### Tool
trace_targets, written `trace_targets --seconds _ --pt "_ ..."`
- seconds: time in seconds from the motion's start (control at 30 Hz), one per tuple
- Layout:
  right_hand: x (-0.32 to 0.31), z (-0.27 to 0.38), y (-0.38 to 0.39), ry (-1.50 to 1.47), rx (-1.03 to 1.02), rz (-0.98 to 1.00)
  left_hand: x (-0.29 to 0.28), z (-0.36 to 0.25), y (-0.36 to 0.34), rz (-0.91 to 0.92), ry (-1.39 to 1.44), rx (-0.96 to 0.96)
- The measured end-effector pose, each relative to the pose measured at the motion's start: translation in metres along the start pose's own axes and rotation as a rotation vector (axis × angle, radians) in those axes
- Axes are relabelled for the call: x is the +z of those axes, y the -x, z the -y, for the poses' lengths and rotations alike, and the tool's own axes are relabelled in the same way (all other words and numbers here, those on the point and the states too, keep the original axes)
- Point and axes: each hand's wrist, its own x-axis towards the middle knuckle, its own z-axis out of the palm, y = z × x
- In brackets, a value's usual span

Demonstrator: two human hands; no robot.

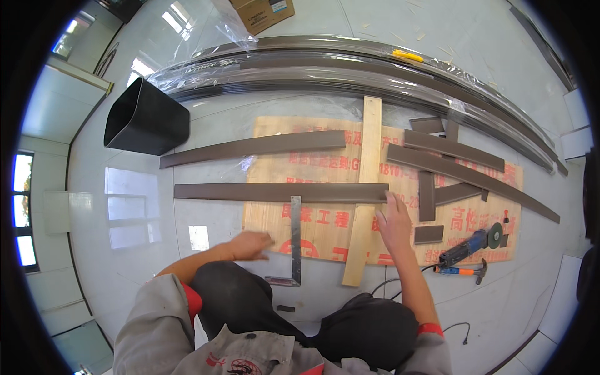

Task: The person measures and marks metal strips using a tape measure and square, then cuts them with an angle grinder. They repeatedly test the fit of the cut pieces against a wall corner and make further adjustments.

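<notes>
A long brown trim strip [281, 193] lies across the wooden board in front of me. My right hand [394, 219] is at the strip's right end, fingers stretched and slightly apart, with the fingertips touching or just beside that end. Over my left knee hovers my left hand [250, 245], a little blurred, its fingers loosely extended and nothing visible in them. Between my hands a metal try square [295, 244] reaches toward me, its blade tip against the strip's near edge. A pale wooden batten [359, 247] passes under the strip near its right end.
Beneath everything is the printed board [269, 234]. Another brown strip [250, 149] lies farther off; cut pieces [462, 165] are piled right. An angle grinder [465, 249] with its cord and a hammer [459, 271] lie right. Plastic-wrapped profiles [312, 78], a black bin [147, 119] and a carton [262, 14] stand beyond.
</notes>
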Motion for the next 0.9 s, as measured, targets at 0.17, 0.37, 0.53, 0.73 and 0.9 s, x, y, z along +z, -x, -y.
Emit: trace_targets --seconds 0.17,0.37,0.53,0.73,0.9 --pt "0.026 0.041 -0.073 0.28 -0.374 0.357 0.084 -0.03 0.047 0.106 -0.079 0.229" --pt "0.066 0.069 -0.083 0.45 -0.567 0.542 0.135 -0.034 0.066 -0.053 -0.076 0.113" --pt "0.077 0.073 -0.089 0.401 -0.477 0.573 0.103 -0.028 0.063 -0.115 0.015 0.129" --pt "0.057 0.065 -0.113 0.314 -0.445 0.499 0.053 0.006 0.043 -0.23 -0.012 0.104" --pt "0.018 0.074 -0.14 0.222 -0.52 0.416 0.003 0.021 0.017 -0.288 0.011 -0.064"
